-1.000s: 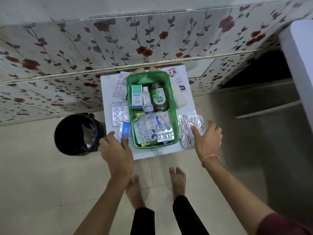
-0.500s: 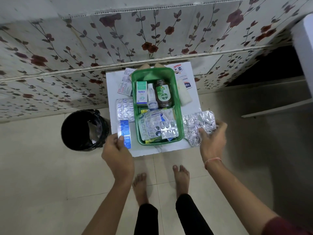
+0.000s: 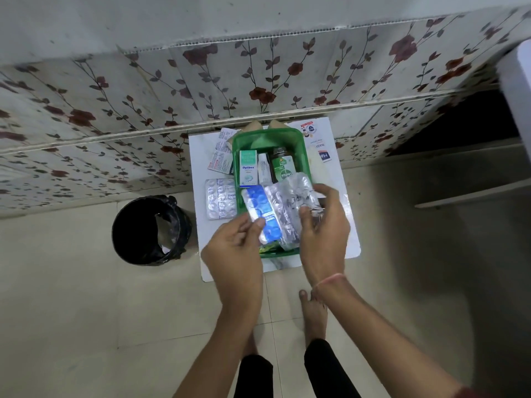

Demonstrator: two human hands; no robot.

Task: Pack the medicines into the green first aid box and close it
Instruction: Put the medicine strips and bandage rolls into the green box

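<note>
Hovering mid-frame over the open green plastic first aid box (image 3: 240,145), a blue tablet strip (image 3: 263,209) is pinched in the left hand (image 3: 234,251) and crumpled silver foil strips (image 3: 290,205) in the right hand (image 3: 323,231); both are best laid flat.

Both arms forward — left hand (image 3: 234,248) and right hand (image 3: 323,225) pinching, close together.

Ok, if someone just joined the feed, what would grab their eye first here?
Both hands meet over the near half of the green first aid box: the left hand pinches a blue blister strip, the right hand holds crinkled silver strips. A white Optibex carton lies inside, and a black bin stands on the floor, left of the table.
</note>
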